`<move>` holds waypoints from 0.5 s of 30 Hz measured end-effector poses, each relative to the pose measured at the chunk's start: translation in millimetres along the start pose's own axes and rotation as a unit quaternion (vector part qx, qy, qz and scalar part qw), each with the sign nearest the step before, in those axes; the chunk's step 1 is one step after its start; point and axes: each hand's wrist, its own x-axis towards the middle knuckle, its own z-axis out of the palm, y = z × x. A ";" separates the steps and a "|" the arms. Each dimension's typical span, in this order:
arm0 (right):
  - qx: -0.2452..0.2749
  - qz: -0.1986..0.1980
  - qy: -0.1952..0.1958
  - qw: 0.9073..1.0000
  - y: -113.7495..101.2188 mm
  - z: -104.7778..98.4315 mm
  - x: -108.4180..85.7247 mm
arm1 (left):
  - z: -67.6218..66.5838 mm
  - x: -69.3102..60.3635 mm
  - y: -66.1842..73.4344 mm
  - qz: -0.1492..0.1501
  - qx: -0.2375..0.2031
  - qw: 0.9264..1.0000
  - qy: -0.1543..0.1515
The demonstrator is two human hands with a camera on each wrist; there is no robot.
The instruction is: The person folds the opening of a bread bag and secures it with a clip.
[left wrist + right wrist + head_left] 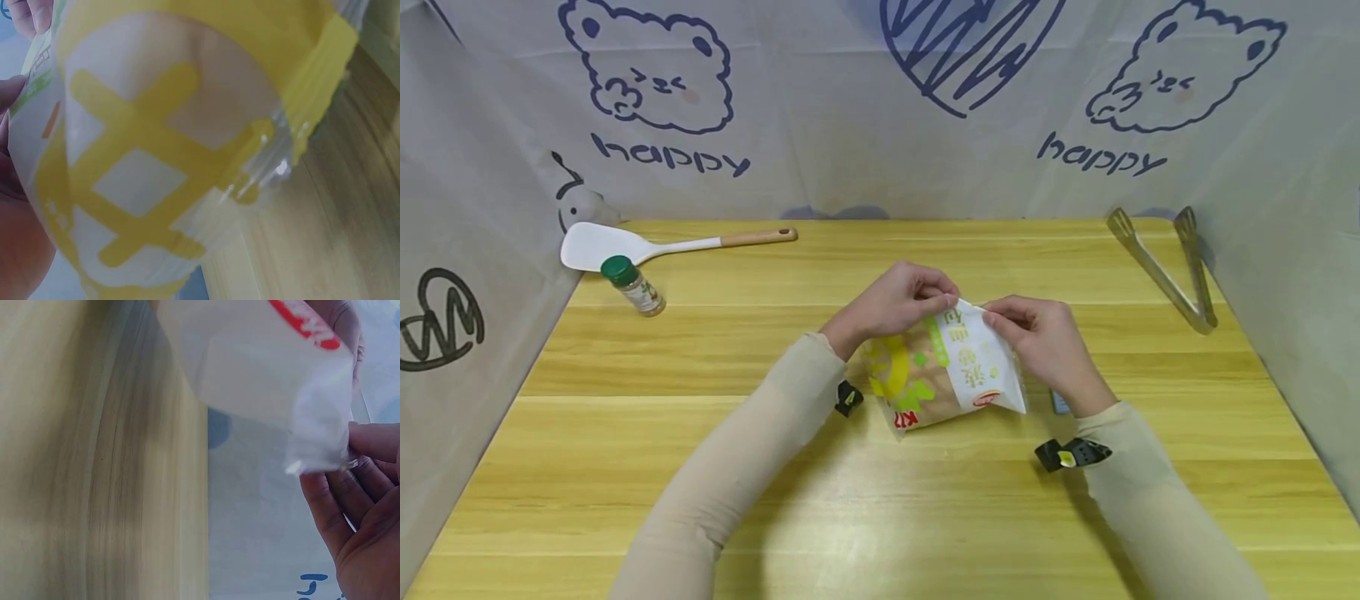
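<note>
A printed plastic bag point(925, 367), white at one end and showing brown contents through its clear part, is held up over the middle of the table. The left hand point(901, 304) pinches its upper edge between thumb and fingers. At the white end's top edge, the right hand point(1051, 346) pinches the film a short way from the left. Yellow print on the bag point(144, 156) fills much of the left wrist view. In the right wrist view the right hand point(369, 506) grips the corner of the white film point(269, 375).
At the table's point(880, 517) back left lie a white spatula point(685, 246) with a wooden handle and a green-capped jar point(634, 286). Metal tongs point(1172, 275) lie at the back right. A small bluish object point(1060, 402) shows beside the right wrist. Cloth walls point(850, 100) with drawings stand around.
</note>
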 end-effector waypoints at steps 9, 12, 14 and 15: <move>-0.006 0.011 -0.001 1.000 -2.1 -0.5 0.8 | 1.7 0.9 0.0 0.014 0.015 1.000 0.011; -0.012 0.011 -0.001 1.000 -1.7 -0.4 1.1 | 1.9 2.1 -1.0 0.011 0.021 1.000 0.012; -0.016 0.011 -0.002 1.000 -2.2 -0.4 1.4 | 1.9 2.6 -1.1 0.006 0.024 1.000 0.011; -0.018 0.010 -0.003 1.000 -2.4 -0.5 1.6 | 1.8 2.6 -1.0 0.003 0.027 1.000 0.011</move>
